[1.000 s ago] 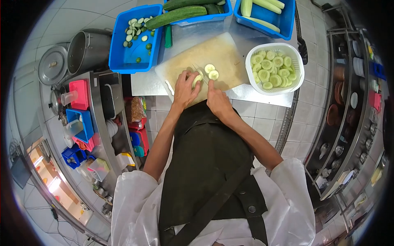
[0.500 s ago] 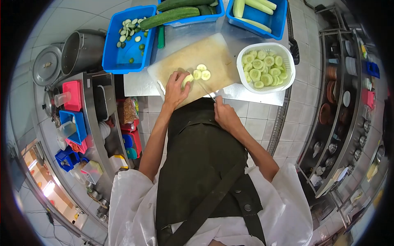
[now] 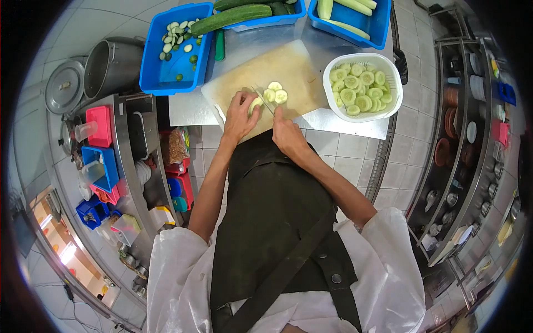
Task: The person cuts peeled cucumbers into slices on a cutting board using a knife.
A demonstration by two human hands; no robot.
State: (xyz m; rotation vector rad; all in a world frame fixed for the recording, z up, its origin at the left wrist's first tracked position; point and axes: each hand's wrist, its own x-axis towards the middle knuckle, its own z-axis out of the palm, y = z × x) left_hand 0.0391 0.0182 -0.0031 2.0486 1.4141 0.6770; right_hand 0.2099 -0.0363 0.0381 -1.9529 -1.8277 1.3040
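On the worn cutting board (image 3: 300, 69), my left hand (image 3: 239, 119) is closed around a peeled cucumber (image 3: 255, 104), whose pale cut end faces right. My right hand (image 3: 288, 135) grips a knife, its handle mostly hidden in the fist. The thin knife blade (image 3: 264, 100) points up and to the left, beside the cucumber's cut end. Just right of the blade lie a few round cucumber slices (image 3: 275, 93). A white basket (image 3: 395, 83) filled with such slices stands to the right of the board.
Behind the board, a blue tub (image 3: 149, 72) holds cut end pieces. A second blue tub (image 3: 272, 22) holds unpeeled green cucumbers (image 3: 233, 18), and a third blue tub (image 3: 380, 33) peeled ones. A green-handled tool (image 3: 220, 45) lies between tubs. Metal shelves flank both sides.
My right hand has moved up and left with the knife, bringing the blade against or close to the cucumber's cut end. My left hand stays on the cucumber.
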